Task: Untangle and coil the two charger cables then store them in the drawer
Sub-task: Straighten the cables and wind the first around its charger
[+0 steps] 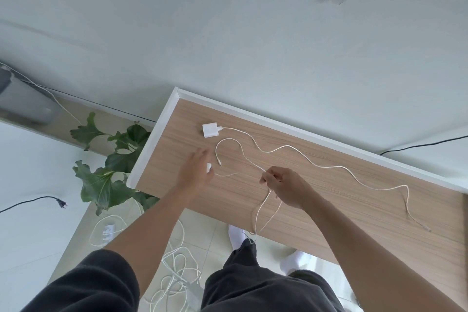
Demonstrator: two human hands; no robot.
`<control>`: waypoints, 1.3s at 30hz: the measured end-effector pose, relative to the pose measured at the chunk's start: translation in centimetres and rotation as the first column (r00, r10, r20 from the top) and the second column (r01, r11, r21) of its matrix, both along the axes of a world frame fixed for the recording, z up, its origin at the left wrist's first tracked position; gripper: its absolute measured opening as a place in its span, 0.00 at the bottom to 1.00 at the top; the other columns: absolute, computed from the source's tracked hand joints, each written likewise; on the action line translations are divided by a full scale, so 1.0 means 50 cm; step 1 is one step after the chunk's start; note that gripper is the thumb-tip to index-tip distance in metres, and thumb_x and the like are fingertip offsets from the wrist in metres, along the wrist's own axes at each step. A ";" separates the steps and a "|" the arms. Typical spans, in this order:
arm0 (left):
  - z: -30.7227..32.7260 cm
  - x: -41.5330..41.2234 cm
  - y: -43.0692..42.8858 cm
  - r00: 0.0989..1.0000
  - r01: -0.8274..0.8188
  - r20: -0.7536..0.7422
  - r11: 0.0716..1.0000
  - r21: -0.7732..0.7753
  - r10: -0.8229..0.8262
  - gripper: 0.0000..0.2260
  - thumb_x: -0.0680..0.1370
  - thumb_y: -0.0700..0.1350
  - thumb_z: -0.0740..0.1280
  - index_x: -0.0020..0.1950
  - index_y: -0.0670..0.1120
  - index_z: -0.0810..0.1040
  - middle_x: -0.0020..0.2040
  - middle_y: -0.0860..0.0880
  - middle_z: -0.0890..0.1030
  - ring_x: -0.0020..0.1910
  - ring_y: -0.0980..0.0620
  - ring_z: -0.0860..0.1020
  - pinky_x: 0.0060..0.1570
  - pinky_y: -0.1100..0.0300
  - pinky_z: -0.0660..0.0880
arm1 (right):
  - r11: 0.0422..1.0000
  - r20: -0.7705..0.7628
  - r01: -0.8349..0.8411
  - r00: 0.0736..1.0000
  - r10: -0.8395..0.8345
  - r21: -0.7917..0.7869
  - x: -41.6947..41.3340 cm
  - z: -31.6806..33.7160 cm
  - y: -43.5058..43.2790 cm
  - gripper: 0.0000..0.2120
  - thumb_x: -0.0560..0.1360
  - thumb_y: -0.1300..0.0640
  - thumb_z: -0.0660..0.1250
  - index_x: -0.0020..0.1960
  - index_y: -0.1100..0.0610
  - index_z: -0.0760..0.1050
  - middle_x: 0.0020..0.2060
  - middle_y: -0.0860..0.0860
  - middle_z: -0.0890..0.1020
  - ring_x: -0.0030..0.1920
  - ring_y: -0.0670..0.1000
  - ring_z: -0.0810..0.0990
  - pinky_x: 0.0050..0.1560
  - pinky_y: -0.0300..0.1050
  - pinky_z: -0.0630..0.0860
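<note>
Two white charger cables lie on a wooden desk (pixel 329 200). One cable (pixel 336 166) runs from a square white adapter (pixel 210 130) in a wavy line to the desk's right side. My right hand (pixel 283 186) pinches the second cable (pixel 228 140), whose loop hangs over the desk's near edge. My left hand (pixel 196 172) hovers blurred with fingers apart over a small white plug (pixel 209 167) near the desk's left end. No drawer is visible.
A green leafy plant (pixel 111 159) stands left of the desk. More white cords (pixel 174 273) and a power strip (pixel 107 232) lie on the tiled floor by my feet. A black plug (pixel 60 202) rests at the left wall.
</note>
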State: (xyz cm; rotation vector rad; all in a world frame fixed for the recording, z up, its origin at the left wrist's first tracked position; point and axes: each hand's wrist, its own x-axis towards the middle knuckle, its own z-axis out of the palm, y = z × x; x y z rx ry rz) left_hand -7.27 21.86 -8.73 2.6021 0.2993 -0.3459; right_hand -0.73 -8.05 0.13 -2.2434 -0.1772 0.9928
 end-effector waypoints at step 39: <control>0.128 0.114 -0.209 0.921 0.299 0.321 0.930 -0.215 -0.222 0.24 0.89 0.59 0.59 0.82 0.49 0.69 0.77 0.50 0.74 0.76 0.45 0.71 0.77 0.42 0.68 | 0.981 0.190 0.142 0.968 -0.165 0.130 0.050 0.087 -0.053 0.11 0.88 0.48 0.68 0.51 0.46 0.87 0.24 0.38 0.71 0.26 0.44 0.68 0.32 0.35 0.64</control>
